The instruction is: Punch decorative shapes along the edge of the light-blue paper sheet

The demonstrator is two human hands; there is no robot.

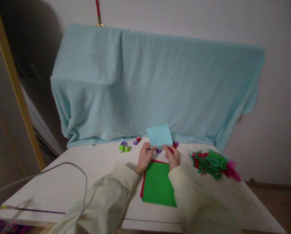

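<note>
A light blue sheet of paper (159, 135) is raised above the table, with a row of small punched holes along its near edge. My left hand (145, 158) pinches its near left corner. At the near right part of the same edge, the fingers of my right hand (172, 156) are closed on the paper. Just below that edge, between my hands, sits a small purple craft punch (158, 150). A red and purple punch (176, 144) shows partly behind my right hand. Under my wrists lies a stack of coloured paper, green sheet (158, 183) on top, red beneath.
Green and purple punches (124, 148) stand at the left, with a red and purple pair (137, 140) nearby. Cut paper strips (210, 163) are heaped at the right. A grey cable (84, 185) loops over my left sleeve. Behind the white table (99, 165) hangs a blue cloth (160, 81).
</note>
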